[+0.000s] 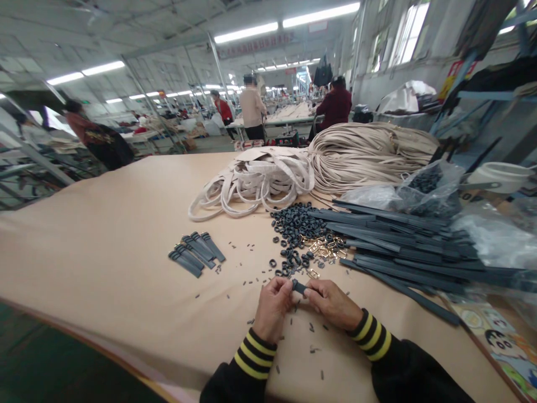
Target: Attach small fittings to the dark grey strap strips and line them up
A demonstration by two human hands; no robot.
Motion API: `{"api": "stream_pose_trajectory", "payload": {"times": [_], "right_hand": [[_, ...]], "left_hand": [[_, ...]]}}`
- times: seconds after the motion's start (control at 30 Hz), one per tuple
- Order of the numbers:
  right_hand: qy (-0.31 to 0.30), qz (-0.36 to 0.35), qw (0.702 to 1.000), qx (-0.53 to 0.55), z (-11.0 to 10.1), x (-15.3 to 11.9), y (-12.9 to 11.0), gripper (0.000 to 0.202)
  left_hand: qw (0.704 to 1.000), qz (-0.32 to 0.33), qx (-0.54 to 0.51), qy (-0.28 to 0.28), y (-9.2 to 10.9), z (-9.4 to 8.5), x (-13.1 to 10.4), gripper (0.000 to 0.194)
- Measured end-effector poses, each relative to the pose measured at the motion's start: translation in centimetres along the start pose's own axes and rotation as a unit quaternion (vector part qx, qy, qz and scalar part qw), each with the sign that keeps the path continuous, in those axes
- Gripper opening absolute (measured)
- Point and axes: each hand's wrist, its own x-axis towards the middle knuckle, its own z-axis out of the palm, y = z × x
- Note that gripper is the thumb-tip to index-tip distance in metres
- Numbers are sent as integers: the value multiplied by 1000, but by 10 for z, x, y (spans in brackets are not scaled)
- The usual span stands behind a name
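Note:
My left hand (273, 305) and my right hand (333, 302) meet near the table's front, both with fingers closed on one short dark strap piece (299, 287). The left fingers pinch its left end, where a dark loop seems to sit; the right fingers hold its other end. Just beyond them lie a pile of dark loops (296, 224) and gold buckles (325, 246). Several dark straps with buckles (196, 252) rest side by side at the left. Long dark strips (390, 240) are heaped at the right.
Pale looped straps (255, 179) and a big beige strap bundle (369, 154) lie at the table's back. Plastic bags (432, 187) and a white tub (501, 176) are at the right. Small dark bits dot the tan table (126, 224). Several people stand farther off.

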Motion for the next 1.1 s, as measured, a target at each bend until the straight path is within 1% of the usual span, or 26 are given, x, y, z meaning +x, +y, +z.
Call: {"api": "stream_pose_trajectory", "payload": {"times": [0.1, 0.17, 0.23, 0.3, 0.33, 0.37, 0.4, 0.5, 0.53, 0.67, 0.73, 0.77, 0.8, 0.83, 0.87, 0.9, 0.93, 0.97, 1.0, 1.03, 1.07, 1.1], "right_hand": [[-38, -30, 997, -57, -5, -3, 4, 23], [-53, -45, 994, -89, -5, -5, 7, 23], [-52, -43, 992, -111, -5, -6, 8, 20], [-44, -22, 992, -120, -5, -7, 7, 14], [-40, -9, 992, -117, -4, -7, 7, 14], [-38, 1, 993, -110, -4, -7, 6, 18], [-40, 4, 994, -102, -4, -7, 5, 21], [-62, -15, 994, -92, -4, -8, 4, 16], [-69, -23, 993, -96, -4, -7, 4, 16], [-82, -22, 991, -101, -10, -7, 6, 18], [-90, -14, 993, -79, -16, -8, 6, 19], [-90, -2, 994, -62, -20, -8, 7, 20], [-85, 16, 995, -44, -25, -8, 8, 20], [-71, 35, 996, -27, -30, -7, 9, 20], [-49, 54, 997, -13, -35, -7, 10, 20], [-23, 70, 997, -3, -40, -7, 12, 20], [5, 80, 997, 5, -45, -6, 14, 20], [29, 85, 996, 9, -48, -5, 16, 20], [44, 87, 995, 12, -50, -4, 18, 20], [51, 92, 994, 13, -51, -4, 19, 19], [53, 95, 994, 13, -51, -3, 21, 18], [51, 97, 994, 12, -51, -2, 22, 17]], "left_hand": [[989, -85, -53, -112, 3, -2, -6, 30], [985, -97, -24, -139, 2, -3, -7, 29], [989, -67, 34, -128, 1, -2, -7, 26], [989, -10, 109, -95, -1, 0, -8, 24], [986, 12, 142, -83, -2, 1, -10, 23], [983, 22, 167, -79, -3, 3, -12, 23], [979, 22, 182, -86, -4, 5, -14, 24], [974, -3, 190, -119, -9, 7, -18, 30], [976, -3, 185, -115, -10, 7, -19, 31], [988, 3, 143, -63, -11, 2, -14, 33], [983, 5, 169, -65, -8, 1, -9, 31], [976, 26, 206, -63, -6, 1, -6, 28], [963, 68, 253, -59, -4, 1, -3, 24], [942, 129, 306, -56, -1, 3, 1, 20], [910, 200, 359, -57, 2, 5, 5, 18], [870, 268, 409, -72, 5, 8, 9, 20], [825, 320, 455, -102, 7, 12, 13, 23], [781, 352, 496, -143, 9, 15, 18, 24], [742, 366, 531, -183, 10, 19, 23, 23], [711, 369, 559, -214, 11, 23, 28, 21], [691, 366, 581, -228, 11, 26, 33, 18], [681, 362, 594, -229, 11, 29, 37, 15]]}}
